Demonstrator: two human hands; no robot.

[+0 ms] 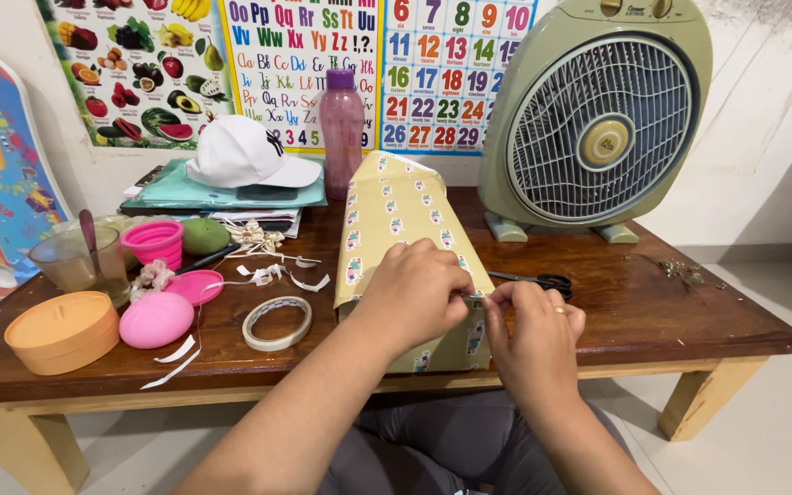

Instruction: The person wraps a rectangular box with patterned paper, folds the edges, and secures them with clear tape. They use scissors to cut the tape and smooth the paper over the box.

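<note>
The fingers (475, 295) of both hands are pinching a short strip of clear tape (475, 299) against the side of a wrapped box (396, 229), thumbs and forefingers closing on it from either end. The left hand (414, 298) is lying knuckles-up across the box's near flank, its forearm reaching in from the lower left; the right hand (533, 335) is curling in from the right, a ring showing on one finger. The box, in yellow paper with small printed motifs, is resting lengthwise at the middle of the wooden surface (653, 312), its near end almost at the front edge.

One roll of tape (277, 323) is lying just left of the box, and one pair of black-handled scissors (533, 280) just right of it, behind the right hand. Several cut tape strips (176, 359) are scattering toward the front left. One orange round container (62, 330) is sitting near the front-left corner, beside a pink dome-shaped lid (156, 319). One fan (598, 115) is standing at the back right, one purple bottle (342, 128) and one white cap (245, 154) along the back edge. The right end of the surface is offering the most open room.
</note>
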